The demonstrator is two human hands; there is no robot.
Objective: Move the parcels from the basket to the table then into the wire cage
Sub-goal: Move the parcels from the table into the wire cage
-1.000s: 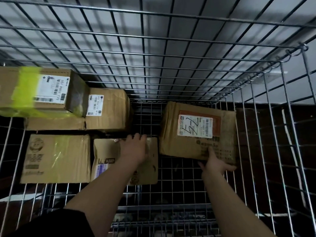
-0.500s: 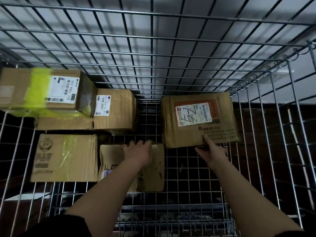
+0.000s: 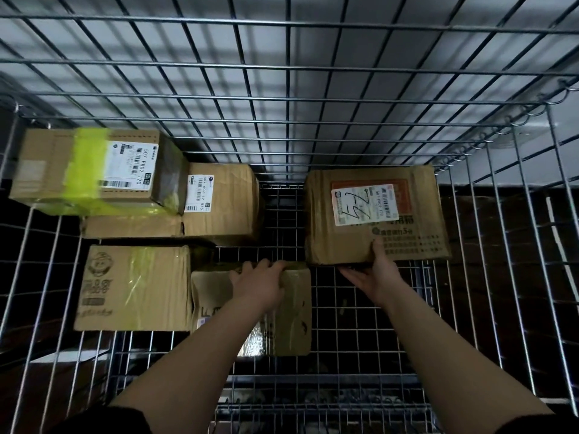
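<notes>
I look down into the wire cage [image 3: 313, 104]. My right hand [image 3: 374, 270] grips the near edge of a brown parcel [image 3: 372, 242] with a white label marked in black, held at the cage's right rear. My left hand [image 3: 258, 283] rests with curled fingers over the far edge of a small flat parcel [image 3: 294, 314] on the cage floor. Left of it lies a parcel with a cartoon print [image 3: 134, 289]. Behind stand a parcel wrapped in yellow tape [image 3: 87, 170] and a labelled box [image 3: 219, 202].
The cage's mesh floor [image 3: 360, 339] shows bare to the right of the flat parcel and under the held one. The right wire wall [image 3: 517, 245] stands close beside the held parcel. A thin flat box [image 3: 131, 227] lies under the yellow-taped one.
My right hand has pushed the labelled parcel farther back and levelled it out. My left hand stays on the flat parcel. The view has shifted slightly.
</notes>
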